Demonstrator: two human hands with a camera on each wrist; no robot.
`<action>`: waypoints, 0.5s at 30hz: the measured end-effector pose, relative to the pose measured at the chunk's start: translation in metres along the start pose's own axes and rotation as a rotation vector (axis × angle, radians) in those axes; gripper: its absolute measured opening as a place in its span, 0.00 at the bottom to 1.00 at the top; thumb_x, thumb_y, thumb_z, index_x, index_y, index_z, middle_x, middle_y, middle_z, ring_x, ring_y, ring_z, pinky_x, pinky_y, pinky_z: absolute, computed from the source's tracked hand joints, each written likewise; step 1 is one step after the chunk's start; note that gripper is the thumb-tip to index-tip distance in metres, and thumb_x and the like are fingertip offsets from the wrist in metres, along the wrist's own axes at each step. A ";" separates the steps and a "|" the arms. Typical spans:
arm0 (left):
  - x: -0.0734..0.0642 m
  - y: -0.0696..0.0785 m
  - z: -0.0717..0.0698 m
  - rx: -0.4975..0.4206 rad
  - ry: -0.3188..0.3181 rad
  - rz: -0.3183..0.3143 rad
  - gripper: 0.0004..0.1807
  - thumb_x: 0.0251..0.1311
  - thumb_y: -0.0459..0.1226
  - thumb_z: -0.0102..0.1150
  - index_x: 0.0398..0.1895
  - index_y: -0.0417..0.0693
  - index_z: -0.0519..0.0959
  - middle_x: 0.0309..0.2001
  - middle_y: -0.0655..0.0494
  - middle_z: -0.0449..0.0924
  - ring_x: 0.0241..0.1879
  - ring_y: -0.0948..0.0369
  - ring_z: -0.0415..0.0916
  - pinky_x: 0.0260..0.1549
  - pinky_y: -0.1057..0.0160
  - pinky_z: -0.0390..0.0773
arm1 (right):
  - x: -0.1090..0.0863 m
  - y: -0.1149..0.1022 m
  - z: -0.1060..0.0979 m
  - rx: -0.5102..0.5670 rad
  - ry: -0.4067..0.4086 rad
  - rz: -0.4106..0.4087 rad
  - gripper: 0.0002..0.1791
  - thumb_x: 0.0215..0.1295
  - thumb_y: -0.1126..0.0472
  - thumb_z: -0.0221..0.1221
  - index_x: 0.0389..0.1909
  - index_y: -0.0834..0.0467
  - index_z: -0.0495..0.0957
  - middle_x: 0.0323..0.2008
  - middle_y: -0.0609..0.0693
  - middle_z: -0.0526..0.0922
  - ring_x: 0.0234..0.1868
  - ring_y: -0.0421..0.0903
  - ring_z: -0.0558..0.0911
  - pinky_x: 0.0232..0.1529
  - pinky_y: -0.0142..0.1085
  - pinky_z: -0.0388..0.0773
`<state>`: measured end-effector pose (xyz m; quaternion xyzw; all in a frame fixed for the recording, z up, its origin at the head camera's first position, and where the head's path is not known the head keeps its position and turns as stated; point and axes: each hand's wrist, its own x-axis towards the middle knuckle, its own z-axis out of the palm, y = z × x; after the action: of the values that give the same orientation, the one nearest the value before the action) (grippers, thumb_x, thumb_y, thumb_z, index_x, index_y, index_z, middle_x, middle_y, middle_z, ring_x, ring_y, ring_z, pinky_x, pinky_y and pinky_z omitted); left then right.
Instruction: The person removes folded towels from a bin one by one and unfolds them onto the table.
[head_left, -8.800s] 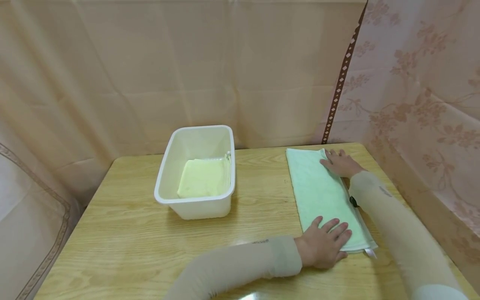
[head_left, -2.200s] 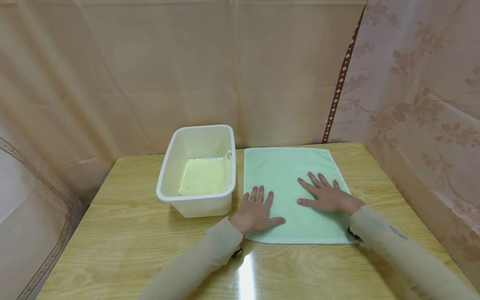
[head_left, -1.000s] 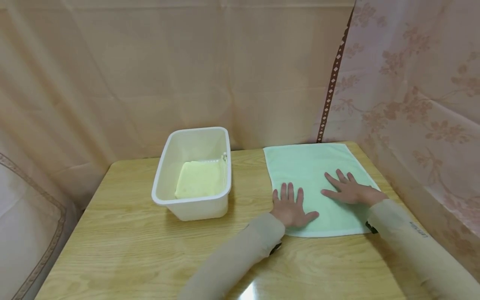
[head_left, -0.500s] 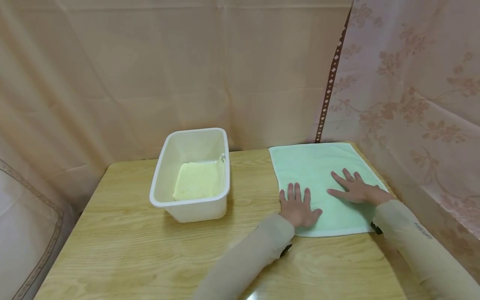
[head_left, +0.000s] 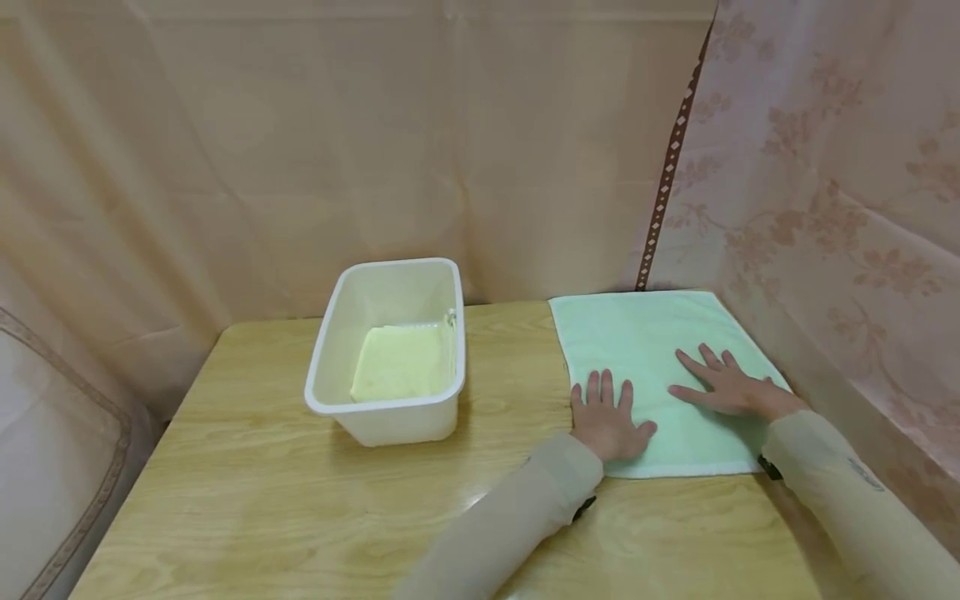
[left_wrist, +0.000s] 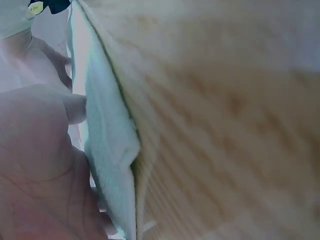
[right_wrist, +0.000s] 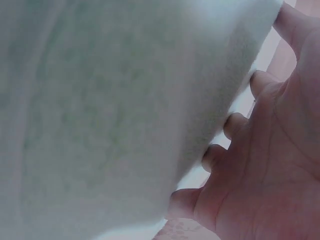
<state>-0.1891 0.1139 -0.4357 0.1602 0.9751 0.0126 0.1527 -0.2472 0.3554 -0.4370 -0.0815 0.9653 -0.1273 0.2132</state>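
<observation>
Reaches both arms over the bench (head_left: 300, 500) from the near side of the towel (head_left: 637, 329), forearms slanting, pale sleeves (head_left: 510, 525) down to the wrists, a dark strap (head_left: 583, 508) peeping out at the left cuff. Rests the left hand (head_left: 611, 427) on the near left part of the towel, covering its near left corner, with fingers aimed at the towel's far edge and thumb out to the right. Rests the right hand (head_left: 735, 393) on the towel's right half, with fingers slanting away and leftward. Spreads the fingers of both hands nearly straight; grasps nothing with either, only touches the towel's upper face. In the right wrist view, fingertips against the towel, palm lifted off it. In the left wrist view, thumb against the towel, close to a thick, slightly rumpled edge.

Beneath both hands, the pale green towel itself, opened out flat on the bench. Left of the towel and apart from it, a white tub (head_left: 405, 423), with a yellow cloth (head_left: 401, 362) folded in the bottom. Behind the towel, a beige curtain (head_left: 300, 150); to its right, a flowered pink drape (head_left: 885, 233).
</observation>
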 end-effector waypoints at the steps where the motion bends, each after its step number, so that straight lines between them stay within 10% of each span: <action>1: 0.000 0.001 0.001 -0.003 0.004 -0.004 0.40 0.71 0.70 0.26 0.82 0.70 0.46 0.82 0.59 0.39 0.80 0.57 0.34 0.74 0.50 0.46 | -0.001 0.001 0.001 0.000 0.000 0.001 0.52 0.70 0.25 0.42 0.82 0.50 0.38 0.77 0.72 0.32 0.71 0.82 0.32 0.47 0.87 0.30; 11: -0.005 -0.006 -0.008 -0.009 0.026 0.012 0.38 0.72 0.68 0.26 0.82 0.71 0.47 0.82 0.57 0.38 0.80 0.56 0.35 0.74 0.50 0.47 | -0.001 -0.007 -0.008 -0.001 0.061 -0.083 0.50 0.73 0.30 0.46 0.82 0.54 0.40 0.75 0.78 0.37 0.69 0.87 0.36 0.50 0.86 0.41; 15: -0.014 -0.019 -0.035 -0.027 0.033 0.046 0.37 0.73 0.67 0.29 0.82 0.73 0.47 0.83 0.57 0.37 0.80 0.56 0.34 0.74 0.51 0.47 | -0.003 -0.030 -0.027 0.053 0.156 -0.182 0.50 0.75 0.37 0.52 0.82 0.54 0.36 0.74 0.79 0.45 0.67 0.84 0.56 0.57 0.77 0.56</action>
<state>-0.1926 0.0927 -0.3997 0.1805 0.9733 0.0317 0.1386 -0.2535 0.3330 -0.4039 -0.1532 0.9638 -0.1776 0.1270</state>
